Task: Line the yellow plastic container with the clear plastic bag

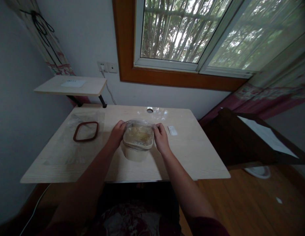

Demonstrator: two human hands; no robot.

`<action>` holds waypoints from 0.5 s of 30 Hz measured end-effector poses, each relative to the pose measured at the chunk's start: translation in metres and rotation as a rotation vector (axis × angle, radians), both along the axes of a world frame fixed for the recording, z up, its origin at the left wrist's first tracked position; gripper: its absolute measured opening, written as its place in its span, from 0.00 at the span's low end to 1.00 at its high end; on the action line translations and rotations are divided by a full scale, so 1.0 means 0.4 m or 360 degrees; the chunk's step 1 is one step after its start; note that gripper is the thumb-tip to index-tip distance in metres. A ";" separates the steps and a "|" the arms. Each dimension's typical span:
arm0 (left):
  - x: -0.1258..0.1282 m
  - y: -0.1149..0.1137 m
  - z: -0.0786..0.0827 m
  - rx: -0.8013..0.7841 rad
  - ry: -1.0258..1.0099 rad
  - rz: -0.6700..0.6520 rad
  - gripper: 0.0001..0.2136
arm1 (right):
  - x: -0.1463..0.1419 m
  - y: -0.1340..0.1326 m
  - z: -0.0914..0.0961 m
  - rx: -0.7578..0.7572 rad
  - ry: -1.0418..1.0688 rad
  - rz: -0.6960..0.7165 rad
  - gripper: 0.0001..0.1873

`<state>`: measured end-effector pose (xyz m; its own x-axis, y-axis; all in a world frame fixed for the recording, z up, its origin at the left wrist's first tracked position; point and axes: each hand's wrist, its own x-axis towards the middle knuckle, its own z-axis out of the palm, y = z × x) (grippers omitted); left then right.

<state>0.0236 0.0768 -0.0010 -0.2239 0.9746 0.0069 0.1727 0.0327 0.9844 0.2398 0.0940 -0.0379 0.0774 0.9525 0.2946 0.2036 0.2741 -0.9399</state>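
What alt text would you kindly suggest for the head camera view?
A person's left hand and right hand hold clear film over a beige food container on a pale wooden desk. A brown seal ring lies to its left, a small white packet to its right.

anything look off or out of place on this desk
Nothing is spilled or broken. A brown ring lies at the left of the desk, apart from the tub that the left hand and right hand hold. The clear film over the tub is bunched at its far edge.
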 end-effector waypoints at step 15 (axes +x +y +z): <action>-0.003 0.028 -0.034 0.0035 0.0057 0.0048 0.14 | -0.010 0.037 -0.006 -0.0163 0.0370 0.0036 0.17</action>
